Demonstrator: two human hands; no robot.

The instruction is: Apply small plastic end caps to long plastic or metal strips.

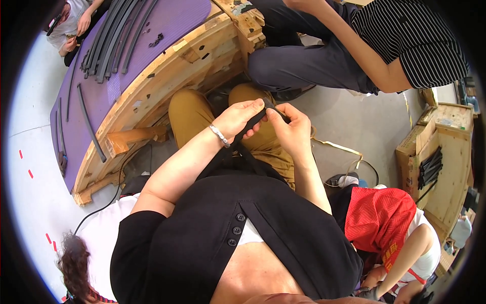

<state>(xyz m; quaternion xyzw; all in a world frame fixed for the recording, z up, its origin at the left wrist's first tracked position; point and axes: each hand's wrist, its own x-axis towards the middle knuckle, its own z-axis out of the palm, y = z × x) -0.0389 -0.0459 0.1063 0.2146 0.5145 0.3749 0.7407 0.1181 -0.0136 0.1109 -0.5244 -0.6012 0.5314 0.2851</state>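
My left hand (pixel 237 117) is closed round a black, flexible strip (pixel 251 123), which looks like rubber. Its thumb presses on the strip near one end. Opposite it, my right hand (pixel 295 130) pinches that same end between thumb and fingers. Both hands meet above my lap, over my brown trousers (pixel 191 112). The strip runs back under my left palm toward the wrist, and its lower part blends into my black clothing. Whether a small part is also pinched at the tip, I cannot tell.
Left of me stands a wooden bench (pixel 167 76) topped with a purple mat (pixel 129 61). Long black strips (pixel 109 38) and small black pieces (pixel 158 39) lie on it. A carton (pixel 409 152) stands at right. Co-workers sit opposite, far left and on both sides.
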